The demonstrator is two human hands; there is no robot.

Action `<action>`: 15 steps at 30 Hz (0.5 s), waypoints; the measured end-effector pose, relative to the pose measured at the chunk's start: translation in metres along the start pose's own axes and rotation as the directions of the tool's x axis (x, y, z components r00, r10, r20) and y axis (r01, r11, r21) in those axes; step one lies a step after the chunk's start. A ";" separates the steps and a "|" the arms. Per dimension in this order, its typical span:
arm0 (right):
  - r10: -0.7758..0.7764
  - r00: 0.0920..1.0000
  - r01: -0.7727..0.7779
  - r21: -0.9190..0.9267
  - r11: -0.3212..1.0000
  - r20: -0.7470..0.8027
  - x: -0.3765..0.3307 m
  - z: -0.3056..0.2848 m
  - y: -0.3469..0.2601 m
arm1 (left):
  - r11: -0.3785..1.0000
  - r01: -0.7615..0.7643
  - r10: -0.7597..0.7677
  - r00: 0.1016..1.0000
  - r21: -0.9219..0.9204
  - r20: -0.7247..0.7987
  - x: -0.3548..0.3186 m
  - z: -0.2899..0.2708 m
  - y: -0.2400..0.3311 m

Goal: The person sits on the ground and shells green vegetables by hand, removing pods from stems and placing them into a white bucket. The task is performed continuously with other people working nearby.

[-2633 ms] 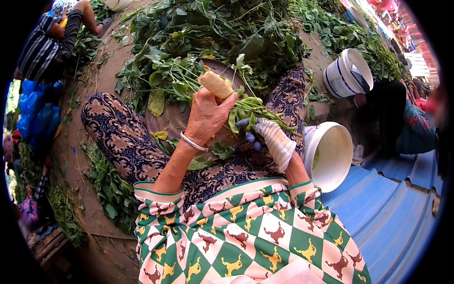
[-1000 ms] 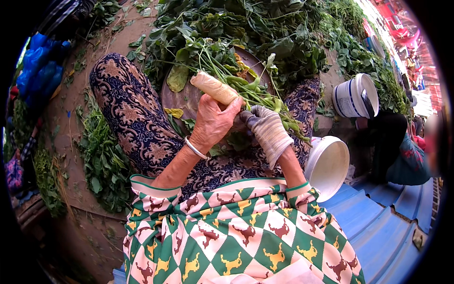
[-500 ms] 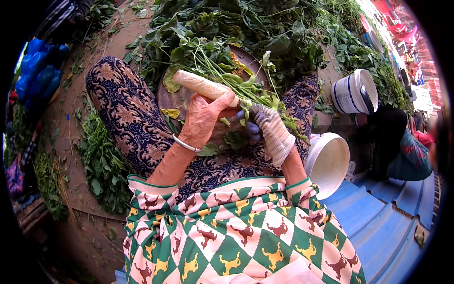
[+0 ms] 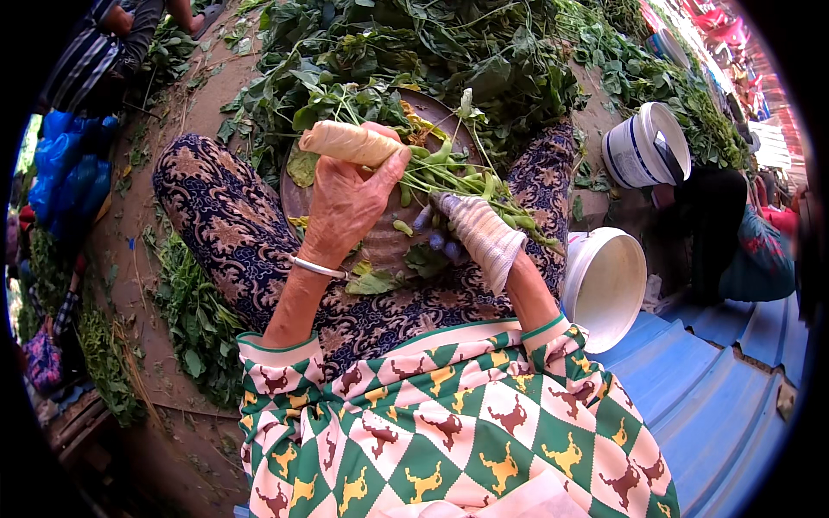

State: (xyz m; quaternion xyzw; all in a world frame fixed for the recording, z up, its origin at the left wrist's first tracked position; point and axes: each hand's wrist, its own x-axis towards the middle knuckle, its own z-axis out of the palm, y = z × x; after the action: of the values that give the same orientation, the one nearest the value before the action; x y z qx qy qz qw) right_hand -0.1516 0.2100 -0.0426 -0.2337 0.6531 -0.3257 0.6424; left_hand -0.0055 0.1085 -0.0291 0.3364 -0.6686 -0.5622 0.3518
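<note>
My bare left hand (image 4: 350,198), with a white bangle at the wrist, is closed around a cream-coloured wrapped cylinder (image 4: 350,142). Green bean stalks with pods (image 4: 440,155) reach out from beside its thumb toward the right. My right hand (image 4: 471,233) wears a pale knit glove with blue-grey fingers. Its curled fingers close at the lower side of those stalks; exactly what they pinch is partly hidden. Below both hands, between my knees, lies a round brown tray (image 4: 298,194) with leaves and a loose pod (image 4: 402,228).
A large heap of leafy plants (image 4: 406,52) lies beyond the tray. To the right are an open white bucket (image 4: 604,285), another white bucket (image 4: 635,151) and blue corrugated sheeting (image 4: 708,388). Greens (image 4: 199,319) and blue bags (image 4: 69,173) lie left. Another person's striped clothing (image 4: 86,65) shows far left.
My left hand has moved up and left with the cylinder, away from my right hand. The right hand has shifted slightly left and down, leaving more of the stalks showing between them.
</note>
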 end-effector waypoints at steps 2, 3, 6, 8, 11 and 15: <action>0.012 1.000 -0.012 -0.004 1.000 0.015 -0.003 -0.003 -0.001 | 0.966 -0.079 0.075 0.997 0.245 0.026 0.013 0.000 -0.002; 0.006 1.000 -0.005 -0.012 1.000 0.012 -0.003 -0.003 -0.001 | 0.925 -0.096 0.081 0.995 0.369 0.055 0.018 0.001 -0.001; -0.015 0.999 0.015 0.001 1.000 0.036 -0.007 -0.001 -0.003 | 0.820 -0.114 0.069 0.993 0.561 0.100 0.019 -0.001 -0.010; -0.040 0.998 0.037 0.076 0.996 0.048 -0.013 -0.002 -0.002 | 0.757 -0.179 0.155 0.983 0.628 0.094 0.016 0.002 -0.009; -0.071 0.992 0.051 0.177 0.983 0.106 -0.013 -0.007 0.007 | 0.870 -0.142 0.168 0.986 0.473 -0.015 0.015 -0.002 -0.028; -0.090 0.980 0.071 0.112 0.991 0.175 -0.007 -0.013 0.009 | 0.986 0.074 -0.057 0.991 0.146 -0.120 0.013 -0.004 -0.024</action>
State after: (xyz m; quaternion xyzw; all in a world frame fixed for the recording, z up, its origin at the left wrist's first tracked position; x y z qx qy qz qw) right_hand -0.1635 0.2226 -0.0449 -0.2545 0.5645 -0.3630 0.6963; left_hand -0.0077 0.0922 -0.0514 0.4156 -0.6763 -0.5012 0.3446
